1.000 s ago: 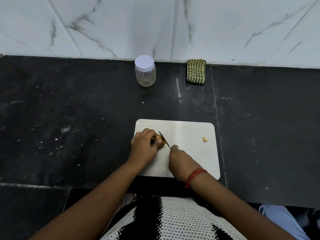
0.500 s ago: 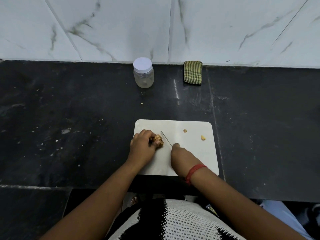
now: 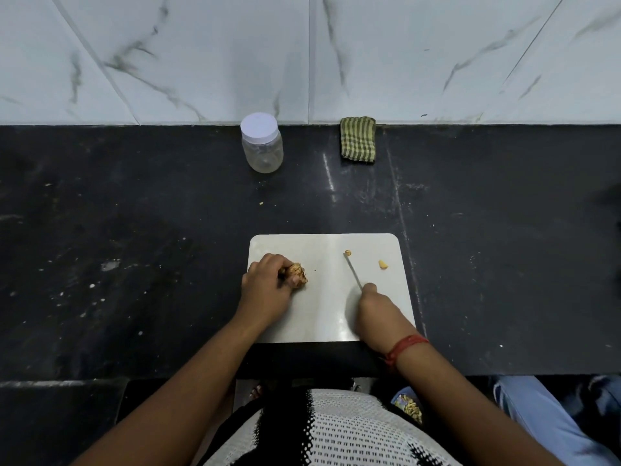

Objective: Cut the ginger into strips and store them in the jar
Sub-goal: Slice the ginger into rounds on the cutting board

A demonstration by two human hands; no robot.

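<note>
On the cutting board point(image 3: 322, 317), your right hand point(image 3: 378, 311) has carried the knife point(image 3: 353, 271) rightward, tip beside a trimmed bit point(image 3: 348, 252). Left hand point(image 3: 265, 290) grips the ginger point(image 3: 297, 273). No strips yet; jar point(image 3: 262, 142) stands capped, far.

White marble-look wall tiles point(image 3: 201, 55) behind, grey-veined, with a straight vertical joint near the middle. Below, a black stone counter point(image 3: 134, 247), scuffed, speckled with pale flecks, split by a thin seam right of centre. Glare streak on the counter near the back. A folded green striped cloth point(image 3: 358, 139) against the wall. Lower dark ledge point(image 3: 50, 415) at bottom left.
</note>
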